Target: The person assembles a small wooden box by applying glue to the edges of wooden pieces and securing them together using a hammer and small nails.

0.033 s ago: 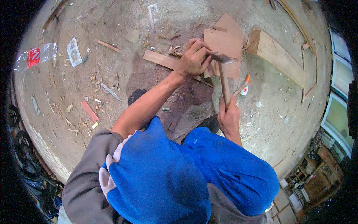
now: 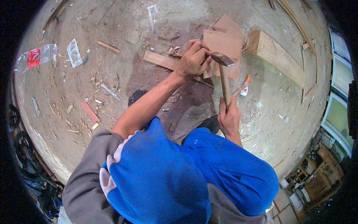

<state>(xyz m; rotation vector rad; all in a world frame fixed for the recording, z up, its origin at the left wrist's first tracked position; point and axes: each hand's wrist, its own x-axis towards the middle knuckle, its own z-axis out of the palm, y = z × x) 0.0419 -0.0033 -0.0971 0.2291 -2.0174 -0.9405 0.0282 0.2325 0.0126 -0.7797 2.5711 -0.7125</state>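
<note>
My left hand reaches forward and rests over a flat wooden strip on the dusty floor. Its fingertips are pinched on something too small to make out, at the edge of a brown plywood piece. My right hand grips the lower end of a hammer's wooden handle. The dark metal hammer head hangs just right of my left fingers, over the plywood. My knees in blue trousers fill the lower view.
A thick wooden block lies to the right of the plywood. A small white glue bottle with an orange tip sits near the hammer handle. A crushed plastic bottle, paper scraps, a red strip and wood chips litter the floor at left.
</note>
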